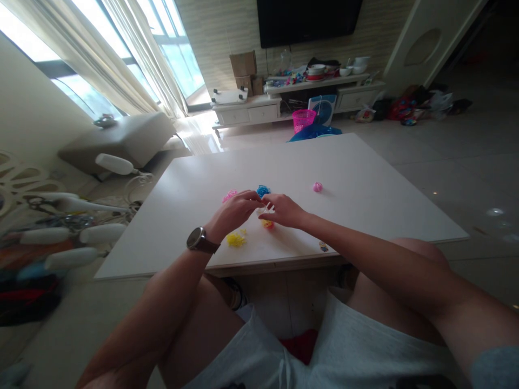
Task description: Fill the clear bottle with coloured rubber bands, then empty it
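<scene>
Small clear container (267,223), yellow and orange-red bits showing low down: on white table (365,178), toward near edge, directly under both hands. Left hand (245,202): angled in from the left, back of hand up, fingers bent down to upper part of container; cannot tell whether gripping anything, fingertips too small and partly hidden. Right hand (284,209): reaching in from the opposite side, thumb and forefinger bent and parted beside container top; also cannot tell if grasping. Fingertips of both very close together; cannot tell if in contact. Behind left hand, round watch (197,238) on brown strap. Around the hands, small heaps of thin bits: pink pile (230,195) just beyond left hand, partly covered by it; blue pile (263,190) right beyond fingertips; yellow pile (235,240) nearer, left of container, a few strays alongside. Pink ball-like object (317,187) well apart, to the right and farther back. Small cartoon figure (323,246) at near edge, beside right forearm (365,251); cannot tell if sticker or solid. Past table: pink basket (303,120), white TV stand (263,113), cardboard box (244,64), wall-mounted TV (310,19). Off left: grey ottoman (130,135). Below: light grey shorts (344,340).
</scene>
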Motion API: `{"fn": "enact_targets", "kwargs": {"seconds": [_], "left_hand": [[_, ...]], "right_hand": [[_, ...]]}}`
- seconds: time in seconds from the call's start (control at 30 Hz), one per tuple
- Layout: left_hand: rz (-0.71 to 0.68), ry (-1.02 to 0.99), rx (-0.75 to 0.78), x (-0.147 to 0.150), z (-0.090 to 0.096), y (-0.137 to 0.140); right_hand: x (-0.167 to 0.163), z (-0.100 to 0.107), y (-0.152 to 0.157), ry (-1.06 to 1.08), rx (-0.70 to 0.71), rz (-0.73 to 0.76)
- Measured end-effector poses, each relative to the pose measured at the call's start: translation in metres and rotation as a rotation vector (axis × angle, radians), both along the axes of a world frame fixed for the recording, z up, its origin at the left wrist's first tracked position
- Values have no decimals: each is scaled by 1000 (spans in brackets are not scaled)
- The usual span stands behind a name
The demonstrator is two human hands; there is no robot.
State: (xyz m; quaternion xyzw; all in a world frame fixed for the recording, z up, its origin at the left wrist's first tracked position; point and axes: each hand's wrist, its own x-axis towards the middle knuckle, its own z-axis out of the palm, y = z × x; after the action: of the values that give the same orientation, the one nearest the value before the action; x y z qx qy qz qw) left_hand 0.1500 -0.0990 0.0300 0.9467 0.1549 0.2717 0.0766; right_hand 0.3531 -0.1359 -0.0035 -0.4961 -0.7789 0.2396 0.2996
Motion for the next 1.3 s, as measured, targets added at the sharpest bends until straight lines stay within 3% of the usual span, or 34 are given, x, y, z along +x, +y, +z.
{"fn": "enact_targets", "kwargs": {"seconds": [0.6, 0.83, 1.0, 1.17, 1.3], "left_hand": [[14, 42, -8, -1, -2, 1], [84, 28, -53, -2, 4, -2], [226, 68, -272, -16, -2, 16], [291, 485, -568, -36, -27, 37], [305, 671, -660, -41, -50, 37]], "right_hand": [[0, 1, 0, 19, -5, 13], [0, 1, 0, 12, -3, 0], [1, 0, -1, 20, 16, -14], [1, -1, -1, 1, 36, -53], [1, 1, -1, -16, 19, -51]]}}
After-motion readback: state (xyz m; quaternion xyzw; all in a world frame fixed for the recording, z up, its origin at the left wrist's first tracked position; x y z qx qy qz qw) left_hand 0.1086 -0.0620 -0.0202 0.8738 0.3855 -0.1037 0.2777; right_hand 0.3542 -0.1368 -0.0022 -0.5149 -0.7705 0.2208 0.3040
